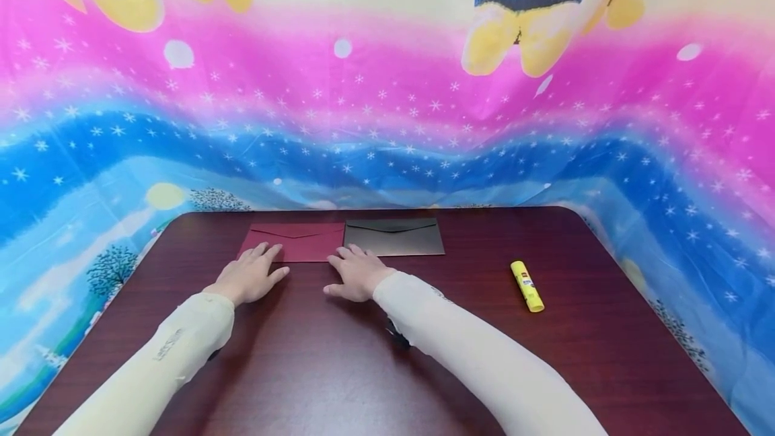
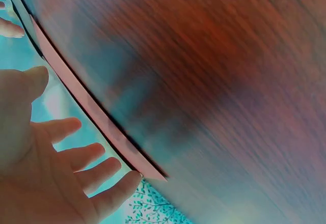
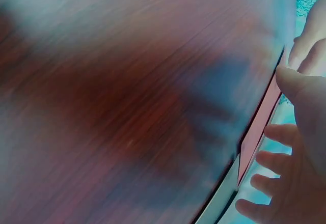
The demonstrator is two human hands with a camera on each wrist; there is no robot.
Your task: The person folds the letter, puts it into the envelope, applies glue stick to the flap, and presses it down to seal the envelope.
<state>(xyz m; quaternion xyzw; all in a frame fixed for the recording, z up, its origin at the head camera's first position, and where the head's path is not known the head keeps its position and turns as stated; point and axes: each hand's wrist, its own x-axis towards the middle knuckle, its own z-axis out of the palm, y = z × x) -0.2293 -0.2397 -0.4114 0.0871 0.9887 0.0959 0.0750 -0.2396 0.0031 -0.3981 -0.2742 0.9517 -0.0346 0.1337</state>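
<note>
A dark red envelope (image 1: pixel 303 247) and a dark grey-brown envelope (image 1: pixel 399 239) lie side by side near the table's far edge, flaps on the far side. Over the near left part of the red one reach the fingertips of my left hand (image 1: pixel 251 274), its fingers spread and relaxed. My right hand (image 1: pixel 358 273) is at the seam between the two envelopes, fingers loosely extended. Both wrist views show the palms, with the red envelope (image 2: pixel 86 99) as a thin strip beyond the fingers. Neither hand holds anything; whether the fingertips touch the paper I cannot tell.
A yellow glue stick (image 1: pixel 527 286) lies on the right side of the dark wooden table (image 1: pixel 339 369). Behind the table and along its sides hangs a colourful printed cloth (image 1: pixel 375 113).
</note>
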